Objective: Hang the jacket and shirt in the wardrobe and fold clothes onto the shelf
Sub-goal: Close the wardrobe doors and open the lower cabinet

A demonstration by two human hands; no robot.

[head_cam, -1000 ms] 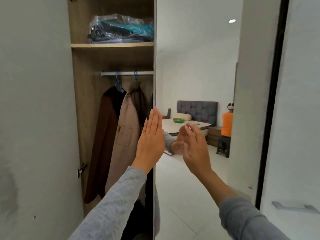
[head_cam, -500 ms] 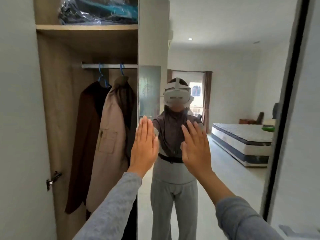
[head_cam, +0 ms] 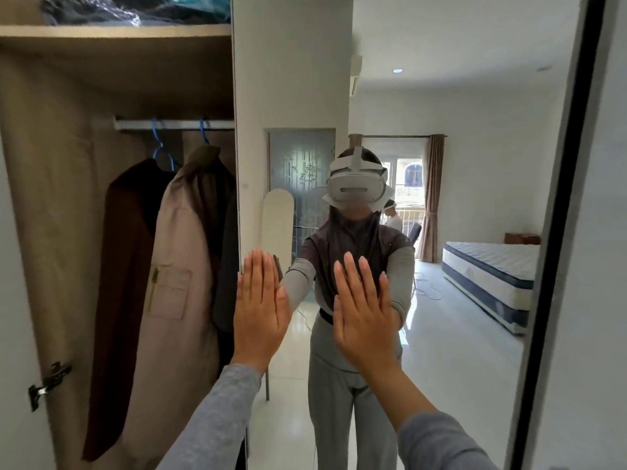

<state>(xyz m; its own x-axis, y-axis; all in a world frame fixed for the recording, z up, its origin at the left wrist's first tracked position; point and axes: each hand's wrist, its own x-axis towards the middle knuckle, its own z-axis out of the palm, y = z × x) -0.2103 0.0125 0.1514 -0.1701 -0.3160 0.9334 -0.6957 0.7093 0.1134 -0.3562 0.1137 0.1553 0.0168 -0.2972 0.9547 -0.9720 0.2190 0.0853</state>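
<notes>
Inside the open wardrobe a dark brown shirt (head_cam: 125, 283) and a beige jacket (head_cam: 179, 300) hang side by side on blue hangers from the rail (head_cam: 176, 124). Above them the wooden shelf (head_cam: 115, 30) carries clothes in clear plastic (head_cam: 135, 8). My left hand (head_cam: 259, 307) lies flat, fingers together, against the left edge of the mirrored door (head_cam: 441, 198). My right hand (head_cam: 364, 310) is pressed flat on the mirror beside it. Neither hand holds anything.
The mirror reflects a person in a headset, a bed, curtains and a window. A hinge (head_cam: 47, 385) sits on the wardrobe's left side panel. A dark frame (head_cam: 563, 198) borders the mirror on the right, with a white panel beyond it.
The mirrored door has swung further toward the wardrobe under both flat palms, so its reflection shifted from the room's bed to the person. The view has moved closer and to the right.
</notes>
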